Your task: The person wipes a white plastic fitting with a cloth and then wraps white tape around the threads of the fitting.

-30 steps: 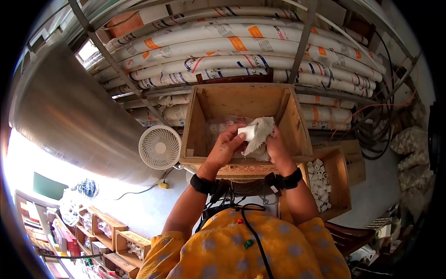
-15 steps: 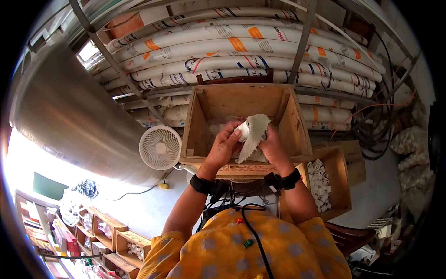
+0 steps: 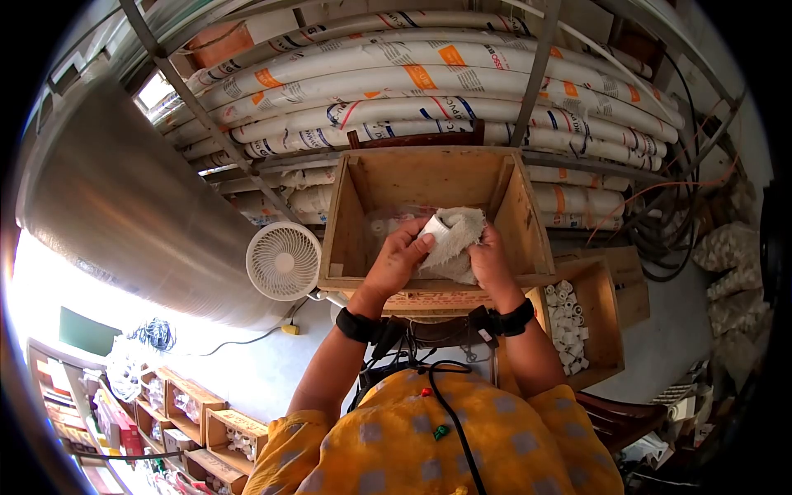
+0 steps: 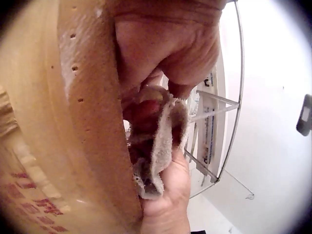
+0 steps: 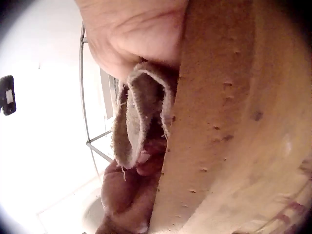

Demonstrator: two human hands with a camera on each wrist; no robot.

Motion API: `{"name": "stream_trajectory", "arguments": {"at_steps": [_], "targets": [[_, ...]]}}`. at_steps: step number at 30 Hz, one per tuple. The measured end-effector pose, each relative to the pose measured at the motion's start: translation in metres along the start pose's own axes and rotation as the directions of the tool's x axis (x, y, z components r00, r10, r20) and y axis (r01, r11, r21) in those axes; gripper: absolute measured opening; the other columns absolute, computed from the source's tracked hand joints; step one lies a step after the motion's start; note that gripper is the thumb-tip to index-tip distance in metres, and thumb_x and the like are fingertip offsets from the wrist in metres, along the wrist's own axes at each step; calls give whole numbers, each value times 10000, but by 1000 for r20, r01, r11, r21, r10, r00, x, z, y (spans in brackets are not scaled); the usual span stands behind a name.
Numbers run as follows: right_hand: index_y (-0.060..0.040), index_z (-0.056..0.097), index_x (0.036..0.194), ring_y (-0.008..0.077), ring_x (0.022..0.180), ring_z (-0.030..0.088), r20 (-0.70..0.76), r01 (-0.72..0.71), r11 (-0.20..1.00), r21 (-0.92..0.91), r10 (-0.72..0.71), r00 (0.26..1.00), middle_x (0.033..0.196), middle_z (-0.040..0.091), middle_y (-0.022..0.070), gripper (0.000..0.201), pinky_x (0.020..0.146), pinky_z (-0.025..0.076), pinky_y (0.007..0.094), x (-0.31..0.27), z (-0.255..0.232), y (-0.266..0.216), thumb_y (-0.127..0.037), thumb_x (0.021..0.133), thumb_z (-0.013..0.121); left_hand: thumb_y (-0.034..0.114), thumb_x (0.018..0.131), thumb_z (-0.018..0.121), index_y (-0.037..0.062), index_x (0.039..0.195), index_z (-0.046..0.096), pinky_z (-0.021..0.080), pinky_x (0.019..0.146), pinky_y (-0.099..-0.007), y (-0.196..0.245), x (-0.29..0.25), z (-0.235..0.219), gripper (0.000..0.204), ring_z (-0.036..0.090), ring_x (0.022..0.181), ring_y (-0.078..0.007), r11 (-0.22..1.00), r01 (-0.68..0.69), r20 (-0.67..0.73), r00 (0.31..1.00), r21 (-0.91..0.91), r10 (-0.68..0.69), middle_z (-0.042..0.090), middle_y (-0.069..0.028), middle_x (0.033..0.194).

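Observation:
Over the near part of a wooden box (image 3: 429,175), my left hand (image 3: 398,262) grips a white pipe fitting (image 3: 434,228), its thumb lying along the side. A frayed grey cloth (image 3: 459,241) covers the fitting's right part and hangs down in front. My right hand (image 3: 492,266) holds that cloth at its right side, with some fingers hidden behind it. From the left wrist, the cloth (image 4: 163,139) shows as a folded strip between both hands. The right wrist view shows the cloth (image 5: 130,122) looped under my right palm. Clear plastic bags (image 3: 381,224) lie inside the box.
A white fan (image 3: 285,262) stands against the box's left side. To the right sits a lower wooden box (image 3: 606,322) full of small white fittings (image 3: 565,326). Long white pipes (image 3: 371,81) lie stacked behind on a metal rack (image 3: 536,78).
The cloth swung left over the fitting, its tail hanging down, and is now spread and bunched further right. My right hand moved inward, then back out. My left hand kept its grip on the fitting.

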State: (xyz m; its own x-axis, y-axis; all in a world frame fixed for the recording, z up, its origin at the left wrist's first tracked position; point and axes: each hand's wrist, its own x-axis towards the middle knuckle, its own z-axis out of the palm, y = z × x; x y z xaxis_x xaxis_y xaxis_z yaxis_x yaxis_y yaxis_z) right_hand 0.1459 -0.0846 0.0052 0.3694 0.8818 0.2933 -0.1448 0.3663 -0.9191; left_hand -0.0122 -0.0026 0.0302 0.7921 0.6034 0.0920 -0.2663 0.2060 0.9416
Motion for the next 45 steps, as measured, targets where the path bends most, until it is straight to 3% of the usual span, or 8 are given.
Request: {"name": "stream_trajectory", "arguments": {"at_steps": [4, 7, 15, 22, 28, 31, 39, 45], "targets": [[-4, 548, 1133, 142, 978, 567, -49, -118, 984, 134, 125, 991, 1081, 607, 45, 308, 862, 436, 271, 1, 7, -14, 7, 825, 550, 260, 951, 500, 8, 1237, 484, 435, 687, -210, 1, -1, 1, 382, 537, 866, -82, 988, 50, -41, 998, -145, -57, 586, -25, 1017], [-1, 540, 1144, 156, 985, 564, 40, 76, 945, -319, -66, 997, 1083, 602, 65, 314, 862, 434, 278, -2, 20, -33, -15, 831, 563, 268, 948, 507, 9, 1233, 486, 442, 681, -213, 6, -2, 5, 386, 544, 868, -88, 981, 59, -21, 998, -182, -64, 593, -22, 1004], [-21, 562, 1133, 151, 1001, 553, 45, 82, 979, -186, -74, 996, 1084, 603, 53, 285, 867, 428, 283, -1, 10, -12, -12, 849, 566, 192, 889, 612, -14, 1218, 488, 442, 829, -246, 6, 0, 2, 407, 549, 941, -114, 999, 45, 36, 998, 14, -46, 592, -55, 1068], [-24, 550, 1151, 142, 1002, 551, 38, 29, 999, -26, -28, 999, 1091, 602, 37, 294, 877, 423, 272, -2, 5, -5, 2, 859, 553, 224, 898, 597, -7, 1228, 483, 444, 800, -239, 7, 1, 3, 419, 557, 924, -118, 979, 91, 70, 994, -181, -80, 595, -50, 1062], [-20, 541, 1156, 125, 999, 547, 54, 41, 964, -262, -28, 998, 1100, 598, 33, 298, 878, 422, 266, 0, 8, -19, -2, 859, 557, 312, 913, 559, 21, 1217, 488, 422, 728, -217, 6, 1, -4, 427, 533, 859, -93, 969, 117, 151, 985, -216, -85, 588, -25, 997], [-21, 547, 1151, 143, 999, 551, 109, 7, 999, -38, -3, 994, 1090, 603, 42, 298, 879, 423, 279, 0, 7, -9, 0, 854, 559, 323, 910, 562, 29, 1220, 482, 410, 695, -212, 5, 3, 0, 435, 519, 833, -79, 975, 78, 121, 991, -208, -54, 582, -14, 975], [-8, 556, 1125, 191, 997, 562, 77, 95, 967, -238, -79, 994, 1075, 611, 82, 289, 883, 420, 304, 2, 5, -9, 25, 838, 547, 308, 887, 603, 24, 1245, 458, 423, 733, -220, -1, 5, -6, 480, 531, 891, -90, 993, 113, 94, 990, -36, -109, 573, -24, 1020], [-7, 543, 1138, 163, 999, 555, 42, 54, 978, -204, -46, 998, 1078, 601, 68, 296, 877, 428, 288, 1, 7, -10, 15, 843, 558, 314, 926, 541, 23, 1266, 444, 454, 829, -270, 9, 2, 1, 458, 548, 995, -136, 953, 116, 84, 992, -280, -97, 568, -51, 1104]]}}
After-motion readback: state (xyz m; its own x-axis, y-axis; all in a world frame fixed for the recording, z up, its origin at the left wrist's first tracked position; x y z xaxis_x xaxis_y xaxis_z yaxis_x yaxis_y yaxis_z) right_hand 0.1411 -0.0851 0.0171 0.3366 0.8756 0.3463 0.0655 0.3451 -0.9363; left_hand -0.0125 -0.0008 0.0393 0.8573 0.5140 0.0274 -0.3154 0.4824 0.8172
